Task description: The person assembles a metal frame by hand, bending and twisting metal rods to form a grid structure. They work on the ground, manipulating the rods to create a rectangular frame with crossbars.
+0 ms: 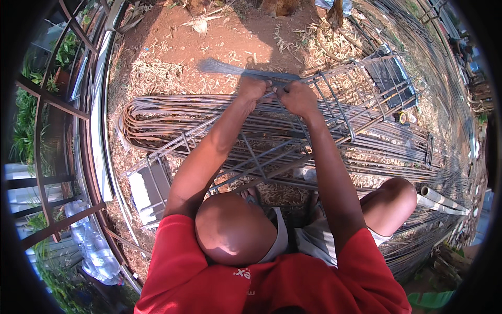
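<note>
The steel cage [252, 153] lies slantwise over the rod bundle [167, 123]. At the bundle's far edge, your left hand [254, 89] and right hand [298, 98] have curled fingers; what they pinch, you can't tell. Expect heavy, stiff steel; grip beside a crossing.

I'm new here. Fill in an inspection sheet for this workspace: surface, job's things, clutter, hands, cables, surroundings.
Surface: reddish soil strewn with dry leaves.
Job's things: steel-bar cage above bent steel bars; gray wire bundle near the cage's far side.
Clutter: clear plastic bottles at left.
Hands: left hand and right hand close together at the cage's far side; exact grip unclear.
Cables: nothing seen.
Surroundings: brown metal frame and green plants at left.
</note>
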Motion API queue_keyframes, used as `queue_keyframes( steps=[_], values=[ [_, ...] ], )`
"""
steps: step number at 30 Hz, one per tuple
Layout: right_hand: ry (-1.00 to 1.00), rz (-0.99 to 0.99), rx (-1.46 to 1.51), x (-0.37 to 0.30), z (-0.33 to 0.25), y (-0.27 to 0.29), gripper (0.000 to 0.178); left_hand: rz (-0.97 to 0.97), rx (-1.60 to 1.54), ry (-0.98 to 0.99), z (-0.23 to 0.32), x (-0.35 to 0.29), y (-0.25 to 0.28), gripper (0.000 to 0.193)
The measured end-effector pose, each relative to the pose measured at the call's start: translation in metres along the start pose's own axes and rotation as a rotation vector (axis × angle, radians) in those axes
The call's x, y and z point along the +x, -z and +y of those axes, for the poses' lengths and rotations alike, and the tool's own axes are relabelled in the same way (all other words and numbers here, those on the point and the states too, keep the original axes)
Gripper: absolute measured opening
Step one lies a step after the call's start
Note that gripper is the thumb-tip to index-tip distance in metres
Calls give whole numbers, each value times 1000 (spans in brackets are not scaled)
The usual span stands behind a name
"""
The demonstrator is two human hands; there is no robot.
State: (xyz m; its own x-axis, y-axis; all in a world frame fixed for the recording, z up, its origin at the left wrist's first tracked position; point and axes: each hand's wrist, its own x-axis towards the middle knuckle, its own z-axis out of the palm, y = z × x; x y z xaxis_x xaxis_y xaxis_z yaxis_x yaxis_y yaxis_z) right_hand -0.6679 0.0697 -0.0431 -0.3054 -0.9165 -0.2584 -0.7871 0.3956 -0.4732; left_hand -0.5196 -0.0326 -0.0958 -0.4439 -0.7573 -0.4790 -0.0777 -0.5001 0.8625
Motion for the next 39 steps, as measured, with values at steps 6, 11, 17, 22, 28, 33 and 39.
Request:
queue_keyframes(
  steps=[6,11,17,22,28,33,39],
  values=[
    [149,-71,195,-5,19,16,39,58,75,-291,-20,-8,5,20],
    [72,-91,304,-10,27,36,32,70,165,-397,-17,-21,2,21],
    [197,155,52,27,7,38,37,-3,269,-485,-10,-27,10,23],
    [142,91,122,32,-2,37,40,71,162,-218,0,-17,-3,28],
    [233,-108,324,3,8,54,35,219,343,-286,1,-26,-17,31],
    [289,-93,265,6,15,52,32,210,404,-448,-4,-43,-19,29],
    [194,-193,512,17,33,44,33,249,531,-569,-1,-43,-25,29]
  ],
)
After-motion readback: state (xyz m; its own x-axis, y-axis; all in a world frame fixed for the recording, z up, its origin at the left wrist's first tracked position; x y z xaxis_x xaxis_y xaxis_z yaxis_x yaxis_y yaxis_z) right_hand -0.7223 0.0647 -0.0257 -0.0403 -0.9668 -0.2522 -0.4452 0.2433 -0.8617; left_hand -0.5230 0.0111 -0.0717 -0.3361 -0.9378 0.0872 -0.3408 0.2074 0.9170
